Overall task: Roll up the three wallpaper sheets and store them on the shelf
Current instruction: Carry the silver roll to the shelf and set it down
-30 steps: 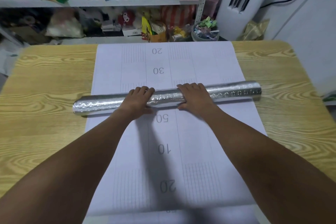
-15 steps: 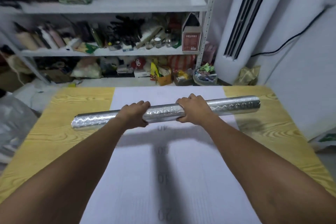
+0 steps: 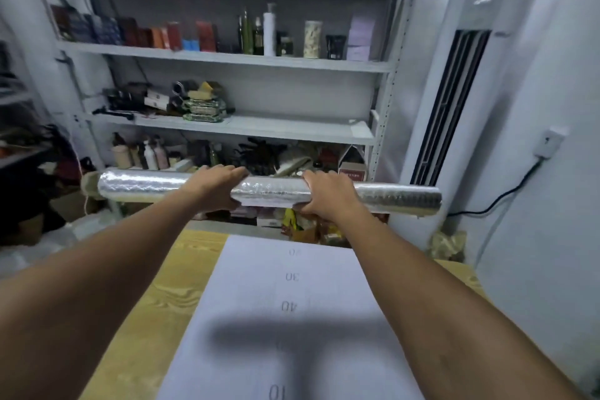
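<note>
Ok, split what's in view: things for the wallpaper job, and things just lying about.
Job: roll, gripped by left hand and right hand; sheet flat on the table; shelf.
Lying about: bottles, boxes, packets, air conditioner.

The long rolled wallpaper tube (image 3: 269, 193) is shiny silver with a fine embossed, diamond-like pattern. The flat paper sheet (image 3: 253, 302) is white, printed with grey numerals. The wooden table (image 3: 152, 318) shows yellow-brown wavy grain; the metal shelf unit (image 3: 276, 131) is pale grey.
</note>
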